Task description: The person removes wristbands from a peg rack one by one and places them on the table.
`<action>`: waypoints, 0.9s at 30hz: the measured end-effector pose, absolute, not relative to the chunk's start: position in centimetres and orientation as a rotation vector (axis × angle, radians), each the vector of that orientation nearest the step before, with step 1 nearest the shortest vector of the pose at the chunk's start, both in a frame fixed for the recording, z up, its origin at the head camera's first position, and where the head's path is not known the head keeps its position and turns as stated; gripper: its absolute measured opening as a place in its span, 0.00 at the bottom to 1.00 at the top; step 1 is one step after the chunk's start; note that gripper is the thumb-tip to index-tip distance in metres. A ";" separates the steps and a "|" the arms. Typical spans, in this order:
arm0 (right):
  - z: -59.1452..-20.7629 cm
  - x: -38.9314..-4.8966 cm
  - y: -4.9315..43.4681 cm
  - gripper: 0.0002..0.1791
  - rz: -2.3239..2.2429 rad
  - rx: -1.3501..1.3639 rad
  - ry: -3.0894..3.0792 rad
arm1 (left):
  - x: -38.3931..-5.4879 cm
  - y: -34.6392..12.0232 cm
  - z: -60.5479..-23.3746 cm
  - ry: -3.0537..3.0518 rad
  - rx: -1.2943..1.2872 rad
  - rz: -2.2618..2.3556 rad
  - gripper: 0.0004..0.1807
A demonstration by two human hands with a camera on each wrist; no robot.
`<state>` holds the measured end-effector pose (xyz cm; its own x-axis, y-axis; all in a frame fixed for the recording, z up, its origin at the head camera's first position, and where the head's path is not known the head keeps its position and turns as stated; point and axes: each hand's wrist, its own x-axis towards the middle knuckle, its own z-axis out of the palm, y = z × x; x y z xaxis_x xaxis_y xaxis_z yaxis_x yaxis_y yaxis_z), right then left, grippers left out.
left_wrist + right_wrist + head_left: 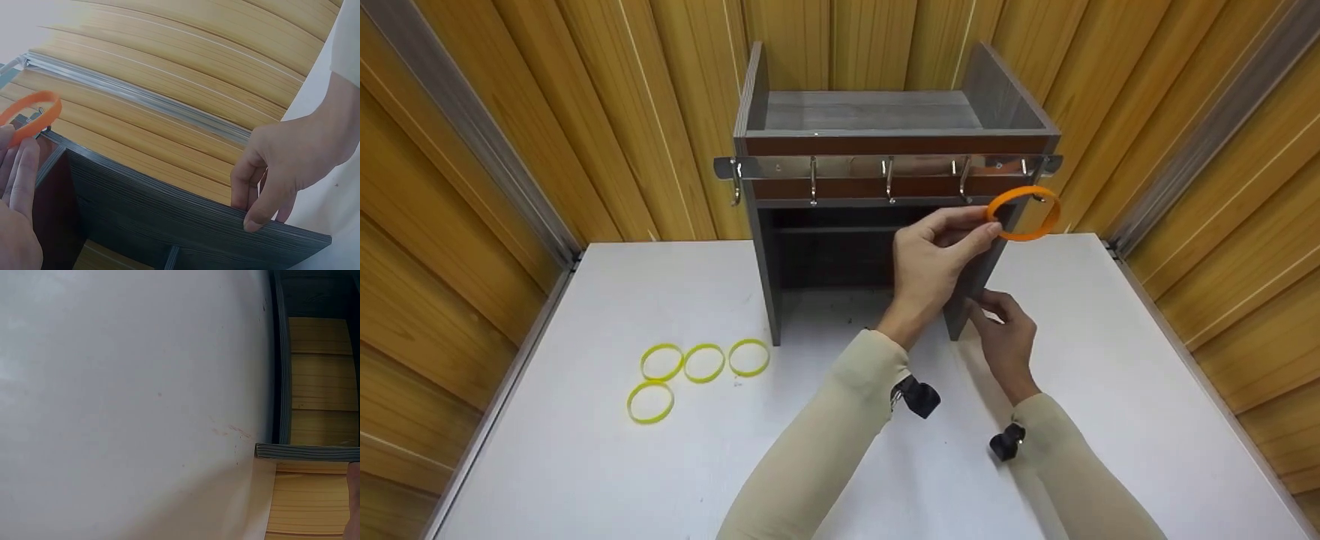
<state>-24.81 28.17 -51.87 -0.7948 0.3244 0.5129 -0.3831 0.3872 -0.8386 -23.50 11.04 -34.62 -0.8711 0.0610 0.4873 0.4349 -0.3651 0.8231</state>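
Note:
My left hand (928,259) pinches an orange wristband (1023,237) between thumb and fingers at the rack's right end. The rightmost hook (1039,196) shows through the band's opening; I cannot tell whether the band hangs on it. In the left wrist view, the orange band (31,128) overlaps that hook. Lower down, my right hand (1006,341) grips the front edge of the right side panel (169,188) of a grey wooden shelf unit, thumb on one side and fingers on the other. Only a sliver of the right hand (353,500) enters the right wrist view.
A metal rail (851,166) with several hooks spans the shelf unit's front. Several yellow wristbands (651,402) lie flat on the white table (585,480), left of the unit. Wood-patterned walls (442,187) enclose the table at the back and sides.

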 end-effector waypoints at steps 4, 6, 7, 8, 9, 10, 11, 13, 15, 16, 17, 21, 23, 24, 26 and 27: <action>-50.3 -23.8 27.3 0.09 1.454 0.040 -2.028 | -23.4 11.0 -34.5 -1.596 -0.674 -2.328 0.13; -49.6 -23.3 26.9 0.09 1.452 0.045 -2.033 | -23.3 11.0 -34.5 -1.581 -0.679 -2.339 0.13; -49.3 -23.2 26.9 0.09 1.445 0.045 -2.038 | -23.3 11.0 -34.5 -1.572 -0.679 -2.345 0.13; -49.6 -23.3 27.0 0.09 1.440 0.042 -2.037 | -23.2 10.9 -34.5 -1.563 -0.682 -2.353 0.13; -49.9 -23.6 27.2 0.09 1.436 0.041 -2.037 | -23.2 10.8 -34.6 -1.556 -0.686 -2.359 0.13; -50.2 -23.8 27.4 0.09 1.434 0.038 -2.039 | -23.1 10.7 -34.6 -1.550 -0.690 -2.365 0.13; -50.6 -24.0 27.6 0.09 1.433 0.033 -2.043 | -23.0 10.6 -34.6 -1.547 -0.692 -2.367 0.13; -51.5 -24.6 28.2 0.10 1.444 0.020 -2.049 | -22.8 10.2 -34.6 -1.550 -0.693 -2.362 0.14; -52.0 -25.1 28.6 0.10 1.467 0.008 -2.055 | -22.5 9.7 -34.8 -1.554 -0.693 -2.351 0.14; -52.1 -25.1 28.7 0.10 1.478 0.002 -2.057 | -22.4 9.4 -34.9 -1.555 -0.691 -2.346 0.14; -52.2 -25.2 28.7 0.09 1.487 0.000 -2.059 | -22.3 9.1 -35.1 -1.556 -0.686 -2.342 0.14; -52.2 -25.2 28.7 0.10 1.496 0.006 -2.066 | -22.0 7.8 -35.9 -1.561 -0.655 -2.324 0.14; -52.1 -25.2 28.6 0.09 1.496 0.002 -2.071 | -21.9 7.0 -36.6 -1.562 -0.640 -2.317 0.13; -52.1 -25.2 28.6 0.10 1.500 -0.002 -2.072 | -21.9 6.7 -36.9 -1.564 -0.633 -2.307 0.13; -52.0 -25.2 28.5 0.09 1.511 -0.018 -2.072 | -21.8 5.9 -37.7 -1.567 -0.620 -2.288 0.12; -52.0 -25.2 28.5 0.09 1.518 -0.027 -2.073 | -21.7 5.5 -38.1 -1.569 -0.610 -2.281 0.12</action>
<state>-25.17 28.49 -51.96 -0.8403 0.3358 0.4256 -0.3043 0.3574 -0.8830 -21.70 5.45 -38.09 -0.8630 -0.0105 0.5052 0.4756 -0.3545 0.8051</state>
